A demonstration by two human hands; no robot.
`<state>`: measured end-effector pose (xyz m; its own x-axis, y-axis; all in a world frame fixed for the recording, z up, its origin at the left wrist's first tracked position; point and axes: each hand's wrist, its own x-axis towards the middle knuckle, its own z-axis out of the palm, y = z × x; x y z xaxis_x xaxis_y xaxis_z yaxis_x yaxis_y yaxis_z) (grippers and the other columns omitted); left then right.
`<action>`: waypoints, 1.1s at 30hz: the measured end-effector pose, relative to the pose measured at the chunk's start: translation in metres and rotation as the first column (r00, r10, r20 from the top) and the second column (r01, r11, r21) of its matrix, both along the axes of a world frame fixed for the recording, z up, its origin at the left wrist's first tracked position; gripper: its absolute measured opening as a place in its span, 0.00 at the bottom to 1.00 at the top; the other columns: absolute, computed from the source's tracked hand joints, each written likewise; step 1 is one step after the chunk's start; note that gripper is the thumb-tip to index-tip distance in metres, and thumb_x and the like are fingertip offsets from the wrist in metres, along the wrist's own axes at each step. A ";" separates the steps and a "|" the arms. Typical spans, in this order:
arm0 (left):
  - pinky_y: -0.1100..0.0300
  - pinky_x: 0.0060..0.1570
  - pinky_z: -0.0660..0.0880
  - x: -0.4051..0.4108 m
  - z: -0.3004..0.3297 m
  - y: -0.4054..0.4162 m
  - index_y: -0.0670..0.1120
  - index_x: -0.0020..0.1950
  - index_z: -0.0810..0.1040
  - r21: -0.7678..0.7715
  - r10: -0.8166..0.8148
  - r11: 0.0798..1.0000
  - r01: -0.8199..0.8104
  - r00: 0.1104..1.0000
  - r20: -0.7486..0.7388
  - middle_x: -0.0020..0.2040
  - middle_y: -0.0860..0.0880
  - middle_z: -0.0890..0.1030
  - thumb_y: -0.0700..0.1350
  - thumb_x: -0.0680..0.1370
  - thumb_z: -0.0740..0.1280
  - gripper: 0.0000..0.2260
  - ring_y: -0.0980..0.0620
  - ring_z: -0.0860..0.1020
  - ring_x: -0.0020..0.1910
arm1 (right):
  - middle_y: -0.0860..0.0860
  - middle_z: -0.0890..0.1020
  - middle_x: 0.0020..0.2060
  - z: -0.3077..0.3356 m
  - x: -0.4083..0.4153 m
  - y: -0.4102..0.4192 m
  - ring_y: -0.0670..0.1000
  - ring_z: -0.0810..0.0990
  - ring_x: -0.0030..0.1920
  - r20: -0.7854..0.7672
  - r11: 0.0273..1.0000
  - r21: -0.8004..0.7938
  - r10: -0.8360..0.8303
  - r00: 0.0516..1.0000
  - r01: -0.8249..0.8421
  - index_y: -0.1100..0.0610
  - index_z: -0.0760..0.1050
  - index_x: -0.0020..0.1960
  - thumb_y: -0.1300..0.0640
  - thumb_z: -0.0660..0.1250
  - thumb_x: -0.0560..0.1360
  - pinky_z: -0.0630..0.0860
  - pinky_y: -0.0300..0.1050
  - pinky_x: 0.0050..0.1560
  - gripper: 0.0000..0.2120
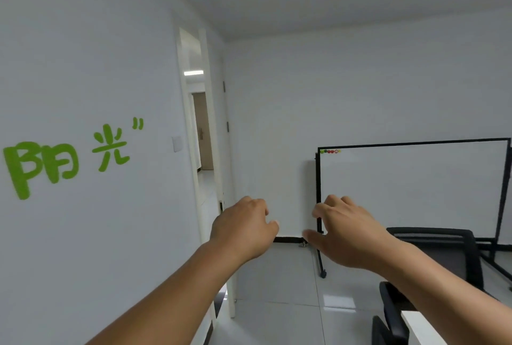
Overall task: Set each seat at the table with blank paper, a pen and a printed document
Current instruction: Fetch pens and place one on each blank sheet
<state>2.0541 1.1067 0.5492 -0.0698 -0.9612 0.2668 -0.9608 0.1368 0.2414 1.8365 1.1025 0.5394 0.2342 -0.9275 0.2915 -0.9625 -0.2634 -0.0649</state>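
Both my arms reach forward at chest height in a white room. My left hand [243, 229] is in the middle of the view, palm down, fingers loosely curled and holding nothing. My right hand [346, 233] is beside it to the right, fingers spread apart, also holding nothing. A white table corner [424, 328] shows at the bottom right, with a black office chair [443, 258] against it. No paper, pen or printed document is in view.
A whiteboard on a black wheeled stand [412, 189] stands at the right against the far wall. An open doorway [202, 134] leads to a corridor ahead, with the door leaf [231, 275] swung inward. Green lettering [66, 159] marks the left wall. The floor is grey tile.
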 end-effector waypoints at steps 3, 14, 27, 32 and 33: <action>0.53 0.58 0.79 0.007 -0.009 -0.049 0.54 0.73 0.77 0.005 -0.016 1.000 0.016 1.000 -0.002 0.70 0.53 0.77 0.58 0.84 0.63 0.19 0.48 0.80 0.61 | 0.49 0.74 0.67 -0.004 0.007 -0.047 0.54 0.71 0.67 -0.012 1.000 0.004 -0.014 1.000 0.015 0.50 0.71 0.75 0.33 0.59 0.83 0.73 0.52 0.66 0.29; 0.56 0.52 0.73 0.062 -0.020 -0.272 0.55 0.74 0.76 -0.008 -0.126 0.992 0.126 0.992 -0.002 0.71 0.54 0.76 0.59 0.85 0.62 0.19 0.50 0.81 0.60 | 0.50 0.75 0.65 -0.007 0.063 -0.249 0.55 0.71 0.66 -0.026 0.992 0.032 -0.125 0.992 0.125 0.51 0.72 0.74 0.34 0.60 0.82 0.71 0.52 0.64 0.28; 0.55 0.55 0.73 0.039 -0.014 -0.489 0.55 0.74 0.76 -0.004 -0.234 0.972 0.234 0.971 0.040 0.72 0.54 0.76 0.60 0.85 0.62 0.20 0.48 0.80 0.65 | 0.51 0.75 0.65 -0.014 0.043 -0.443 0.56 0.71 0.67 -0.033 0.970 0.081 -0.229 0.973 0.231 0.51 0.74 0.72 0.34 0.60 0.82 0.73 0.55 0.67 0.27; 0.55 0.57 0.74 -0.005 -0.015 -0.574 0.55 0.76 0.76 -0.014 -0.258 0.966 0.259 0.964 0.066 0.73 0.54 0.76 0.60 0.86 0.62 0.20 0.49 0.79 0.66 | 0.50 0.75 0.64 -0.022 -0.001 -0.528 0.55 0.72 0.65 -0.009 0.970 0.068 -0.235 0.972 0.235 0.51 0.74 0.72 0.33 0.59 0.82 0.73 0.54 0.66 0.27; 0.56 0.57 0.73 -0.016 -0.016 -0.592 0.55 0.76 0.76 -0.020 -0.259 0.965 0.261 0.964 0.066 0.73 0.54 0.76 0.60 0.86 0.62 0.20 0.50 0.79 0.66 | 0.50 0.75 0.64 -0.024 -0.011 -0.545 0.55 0.72 0.65 -0.004 0.968 0.058 -0.243 0.970 0.242 0.51 0.74 0.72 0.33 0.59 0.82 0.73 0.54 0.66 0.27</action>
